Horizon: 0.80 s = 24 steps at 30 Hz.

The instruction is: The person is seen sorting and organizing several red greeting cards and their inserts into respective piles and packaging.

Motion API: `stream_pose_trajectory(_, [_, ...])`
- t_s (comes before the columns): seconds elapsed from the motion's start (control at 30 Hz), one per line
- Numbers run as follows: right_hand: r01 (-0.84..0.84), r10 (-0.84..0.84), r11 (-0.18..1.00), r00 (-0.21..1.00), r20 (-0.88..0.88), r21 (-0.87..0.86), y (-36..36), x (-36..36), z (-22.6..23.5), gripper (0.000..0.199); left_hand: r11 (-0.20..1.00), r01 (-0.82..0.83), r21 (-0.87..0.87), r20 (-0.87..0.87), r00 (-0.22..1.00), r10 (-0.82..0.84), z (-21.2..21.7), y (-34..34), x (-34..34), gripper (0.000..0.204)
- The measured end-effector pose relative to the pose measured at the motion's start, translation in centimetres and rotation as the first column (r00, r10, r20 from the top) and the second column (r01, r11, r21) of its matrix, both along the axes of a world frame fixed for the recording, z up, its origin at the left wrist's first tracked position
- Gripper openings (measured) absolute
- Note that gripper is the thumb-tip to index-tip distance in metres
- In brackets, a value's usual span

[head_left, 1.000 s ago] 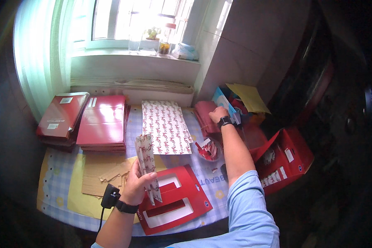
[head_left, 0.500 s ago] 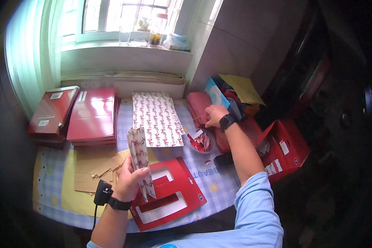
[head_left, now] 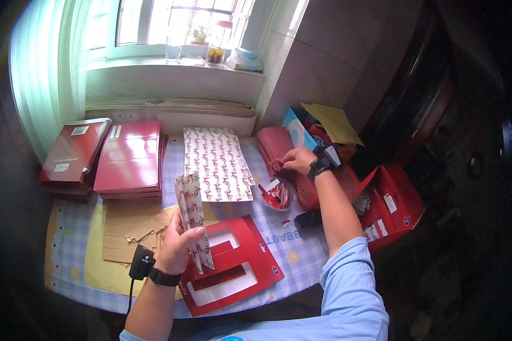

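My left hand [head_left: 179,244] grips a folded piece of patterned paper [head_left: 191,219], white with red and green sprigs, holding it upright with the thumb across its front. Below it lies a red card sleeve with white-edged cut-outs [head_left: 256,241]. At the back right my right hand [head_left: 298,159] is closed at the near edge of a dark red bundle of folded sheets [head_left: 274,143], which has a thin yellowish band around it. Its fingertips pinch there, by the band. Larger flat sheets of the same patterned paper [head_left: 216,162] lie beyond my left hand.
Two stacks of red card [head_left: 128,156] stand at the back left. Brown card pieces [head_left: 119,233] lie on yellow paper. Right of centre are a small tub of red and white scraps [head_left: 276,196], a blue box [head_left: 299,132] and an open red box [head_left: 401,213]. A checked cloth covers the table.
My right hand has shifted slightly down along the dark red bundle, and its wrist has turned. The left hand with the folded paper has hardly moved.
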State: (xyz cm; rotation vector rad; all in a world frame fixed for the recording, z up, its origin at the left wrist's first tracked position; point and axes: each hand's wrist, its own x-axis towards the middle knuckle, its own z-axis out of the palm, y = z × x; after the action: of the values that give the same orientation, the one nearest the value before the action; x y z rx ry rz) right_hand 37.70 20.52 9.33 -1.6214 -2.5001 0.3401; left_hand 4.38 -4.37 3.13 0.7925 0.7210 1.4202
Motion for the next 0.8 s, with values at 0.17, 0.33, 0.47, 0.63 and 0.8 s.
stream_pose_trajectory(0.17, [0.009, -0.013, 0.999, 0.997, -0.082, -0.042, 0.1, 0.0, 0.6, 0.022, 1.000, -0.026, 0.004, -0.017, 1.000, 0.026, 0.0, 0.0, 0.0, 0.064])
stream_pose_trajectory(0.33, [0.019, -0.019, 1.000, 1.000, 0.001, -0.018, 0.0, -0.2, 0.9, 0.024, 0.999, 0.036, -0.022, 0.019, 0.999, -0.035, -0.3, 0.1, -0.4, 0.075])
stream_pose_trajectory(0.47, [-0.048, 0.048, 0.999, 0.999, -0.024, -0.010, 0.6, 0.2, 0.6, 0.021, 0.999, 0.045, -0.005, 0.009, 0.999, -0.045, -0.3, 0.1, -0.3, 0.075])
stream_pose_trajectory(0.63, [0.128, -0.131, 0.991, 0.981, -0.146, -0.031, 0.7, -1.5, 0.9, 0.032, 0.999, -0.035, 0.002, -0.038, 0.999, 0.035, -0.2, 0.1, 0.0, 0.063])
stream_pose_trajectory(0.8, [0.279, -0.250, 0.916, 0.959, -0.133, 0.288, 4.0, -3.6, -0.4, 0.039, 1.000, -0.007, 0.007, -0.027, 1.000, 0.007, 0.1, 0.1, 0.0, 0.066])
